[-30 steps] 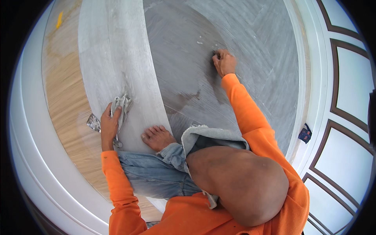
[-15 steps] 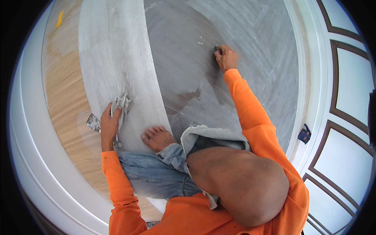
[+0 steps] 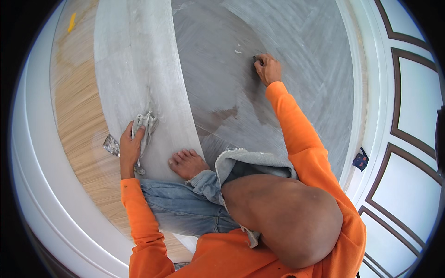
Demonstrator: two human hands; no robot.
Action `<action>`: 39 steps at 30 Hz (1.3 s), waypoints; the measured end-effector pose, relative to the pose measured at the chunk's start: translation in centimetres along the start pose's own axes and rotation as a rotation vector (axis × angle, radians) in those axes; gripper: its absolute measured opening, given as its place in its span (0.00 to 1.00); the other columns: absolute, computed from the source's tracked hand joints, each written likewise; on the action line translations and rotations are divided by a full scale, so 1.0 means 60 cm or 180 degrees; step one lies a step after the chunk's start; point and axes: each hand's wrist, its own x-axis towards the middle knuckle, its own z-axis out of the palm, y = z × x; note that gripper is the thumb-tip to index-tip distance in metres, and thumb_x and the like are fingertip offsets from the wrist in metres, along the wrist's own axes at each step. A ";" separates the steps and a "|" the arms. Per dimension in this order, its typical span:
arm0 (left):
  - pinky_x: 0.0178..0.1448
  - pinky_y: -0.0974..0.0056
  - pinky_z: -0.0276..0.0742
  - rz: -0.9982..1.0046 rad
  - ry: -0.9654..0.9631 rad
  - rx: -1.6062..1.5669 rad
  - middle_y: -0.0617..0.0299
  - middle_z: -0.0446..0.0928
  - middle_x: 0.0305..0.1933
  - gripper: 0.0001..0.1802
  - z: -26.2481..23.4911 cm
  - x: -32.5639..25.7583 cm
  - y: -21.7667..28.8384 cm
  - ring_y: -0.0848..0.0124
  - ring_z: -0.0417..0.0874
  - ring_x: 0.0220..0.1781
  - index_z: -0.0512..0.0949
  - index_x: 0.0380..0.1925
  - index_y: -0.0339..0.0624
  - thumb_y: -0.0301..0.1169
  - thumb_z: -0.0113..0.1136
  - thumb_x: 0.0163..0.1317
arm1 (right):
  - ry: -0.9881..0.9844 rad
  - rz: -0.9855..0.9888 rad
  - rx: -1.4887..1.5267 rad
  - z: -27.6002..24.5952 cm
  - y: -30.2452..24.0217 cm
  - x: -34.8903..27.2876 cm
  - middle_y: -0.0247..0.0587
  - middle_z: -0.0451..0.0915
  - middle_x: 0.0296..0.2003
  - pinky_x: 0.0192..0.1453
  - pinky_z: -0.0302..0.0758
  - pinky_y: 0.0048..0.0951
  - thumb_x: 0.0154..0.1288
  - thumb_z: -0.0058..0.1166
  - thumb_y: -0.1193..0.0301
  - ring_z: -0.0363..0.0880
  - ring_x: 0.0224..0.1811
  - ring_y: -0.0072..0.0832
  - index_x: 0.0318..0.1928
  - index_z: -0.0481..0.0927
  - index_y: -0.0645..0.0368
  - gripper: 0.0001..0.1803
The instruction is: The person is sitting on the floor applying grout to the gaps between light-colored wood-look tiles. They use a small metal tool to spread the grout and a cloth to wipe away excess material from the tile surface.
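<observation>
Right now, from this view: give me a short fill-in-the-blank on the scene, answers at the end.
1. The left hand holds a crumpled grey cloth to the ____ of the bare foot.
2. The right hand, pinching a small dark object, is at grey flooring that is ____ than the grey strip under that foot.
3. Both sleeves are ____.
4. The short, bright mark on the wood-grain surface is ____.

Missing words: left; darker; orange; yellow.

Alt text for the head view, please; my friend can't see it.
A person in an orange top holds a small dark object at a grey floor with the right hand and a crumpled pale cloth in the left hand; one bare foot rests on a lighter strip.
</observation>
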 end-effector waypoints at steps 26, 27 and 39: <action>0.62 0.60 0.78 0.0055 -0.0067 0.0020 0.48 0.88 0.53 0.26 0.005 0.001 0.015 0.63 0.87 0.54 0.81 0.63 0.30 0.42 0.62 0.76 | 0.0342 0.0201 -0.0175 -0.005 0.023 0.004 0.52 0.88 0.47 0.57 0.81 0.50 0.65 0.62 0.67 0.87 0.49 0.53 0.49 0.90 0.59 0.15; 0.62 0.60 0.78 -0.0026 -0.0041 -0.0025 0.48 0.88 0.53 0.27 0.003 -0.001 0.005 0.63 0.87 0.54 0.81 0.63 0.30 0.42 0.62 0.76 | 0.0159 0.0095 -0.0117 -0.001 0.012 0.001 0.52 0.88 0.47 0.57 0.81 0.50 0.65 0.62 0.67 0.87 0.49 0.53 0.49 0.90 0.59 0.15; 0.62 0.60 0.78 0.0084 -0.0010 0.0032 0.45 0.88 0.53 0.29 0.005 0.003 0.002 0.62 0.86 0.54 0.79 0.66 0.28 0.42 0.63 0.76 | 0.0198 -0.0140 0.0037 0.008 0.024 -0.005 0.54 0.88 0.47 0.59 0.81 0.49 0.66 0.61 0.68 0.86 0.50 0.53 0.49 0.90 0.58 0.14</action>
